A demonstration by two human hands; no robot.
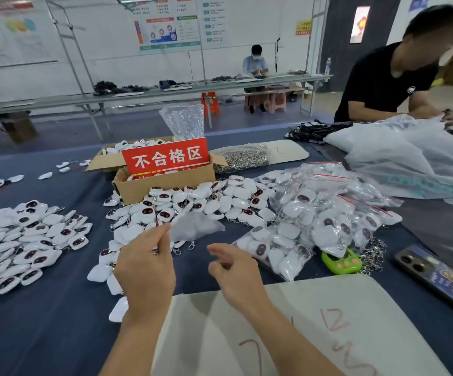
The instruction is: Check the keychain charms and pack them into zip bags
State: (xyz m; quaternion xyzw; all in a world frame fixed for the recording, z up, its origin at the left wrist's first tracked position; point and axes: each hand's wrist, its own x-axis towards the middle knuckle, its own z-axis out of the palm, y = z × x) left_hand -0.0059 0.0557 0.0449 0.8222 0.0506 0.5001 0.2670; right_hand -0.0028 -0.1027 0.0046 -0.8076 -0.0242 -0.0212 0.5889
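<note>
Over charm pile (192,202), left hand (146,270) pinches zip bag (197,226), lengthwise rightward.

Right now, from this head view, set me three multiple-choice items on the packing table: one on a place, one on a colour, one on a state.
1. The red sign stands:
A. flat on the floor
B. in the cardboard box
C. hung on the wall

2. The small gadget beside the bagged charms is:
A. blue
B. orange
C. green

3. The left hand:
A. pinches a clear bag
B. lies flat, holding nothing
C. is out of view

Key:
1 B, the sign's lower edge sits inside the box.
2 C, its shell is bright green.
3 A, the fingertips pinch the bag's edge.
</note>
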